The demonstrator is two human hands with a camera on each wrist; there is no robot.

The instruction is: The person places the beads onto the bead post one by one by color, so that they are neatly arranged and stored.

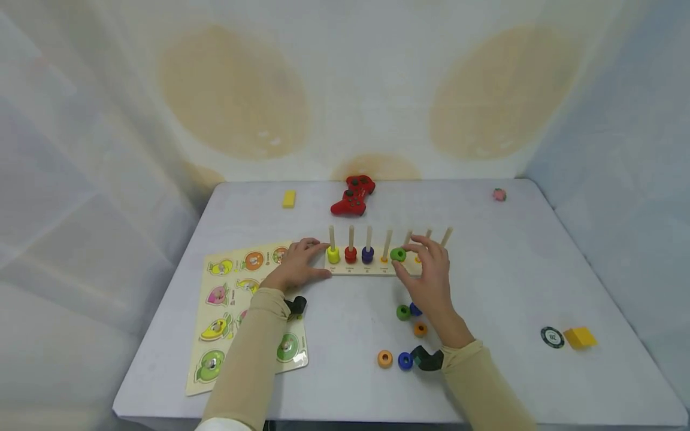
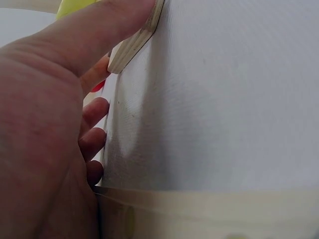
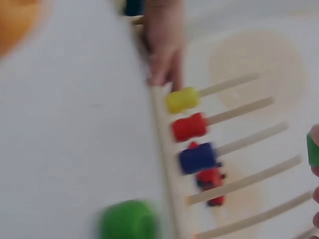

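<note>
A wooden peg board (image 1: 358,271) with a row of upright pegs lies across the middle of the table in the head view. Yellow beads (image 1: 333,255), red beads (image 1: 350,256) and dark blue beads (image 1: 368,256) sit on its three leftmost pegs. My left hand (image 1: 296,263) grips the board's left end; in the left wrist view the thumb (image 2: 109,22) lies along the board's edge. Between thumb and index finger, my right hand (image 1: 431,278) pinches a green bead (image 1: 398,254) close to the pegs right of the blue ones.
Loose beads lie nearer me: green (image 1: 403,312), blue (image 1: 405,361) and orange (image 1: 385,359) among them. A fruit puzzle board (image 1: 215,278) is partly under my left arm. Behind stand a red game controller (image 1: 356,197) and yellow block (image 1: 288,199). A round chip (image 1: 552,337) lies right.
</note>
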